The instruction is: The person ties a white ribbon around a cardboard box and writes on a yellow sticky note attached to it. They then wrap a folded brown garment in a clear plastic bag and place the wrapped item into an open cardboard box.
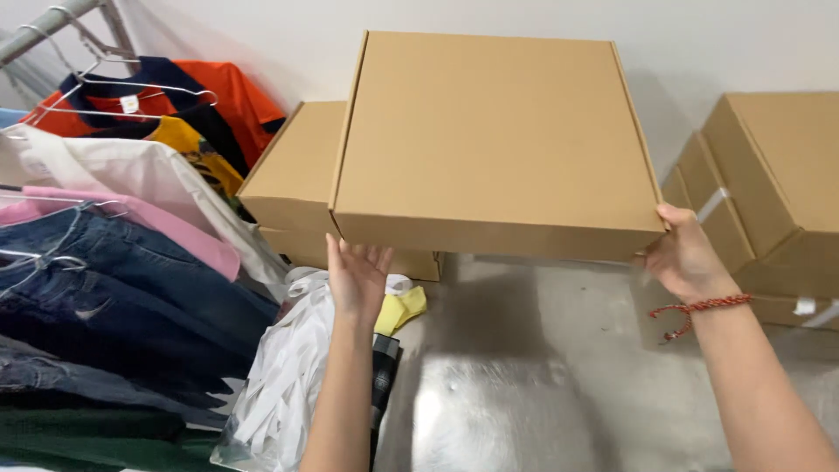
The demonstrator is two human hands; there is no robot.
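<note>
Two hands: both are on one flat brown cardboard box (494, 140), which is lifted off the floor in the middle of the view, its closed lid facing up.
Held box: the biggest thing in sight, wide and shallow, tilted a little so its near edge sits lowest; it hides part of the wall and of the cartons behind it.
Clothes rail: along the left, garments on wire hangers (131, 87), with jeans (105, 297) nearest, then a pink top (166, 223), a white shirt (131, 166), and an orange and navy shirt (210, 87) farthest off.
Right stack: more brown cartons (778, 175) piled at the far right against the wall, with pale tape showing on their sides.
Far stack: two flat cartons (293, 170) lying one on the other at the far left of the floor, just behind the held box.
Floor: pale grey concrete (542, 367), shiny where the light catches it.
Plastic bag: a clear bag of white cloth (280, 376) at the near left, beside the jeans, with a yellow cloth (402, 308) and a dark item just beside it.
Right hand (686, 253): clasped on the box's near right corner, thumb up along the side wall, fingers hidden beneath; it is holding the box.
Left hand (358, 275): palm spread flat under the box's near left corner, fingers wide and pointing up, bearing the box from below.
Bracelet: a red braided cord (699, 308) round the right wrist, its loose end hanging.
</note>
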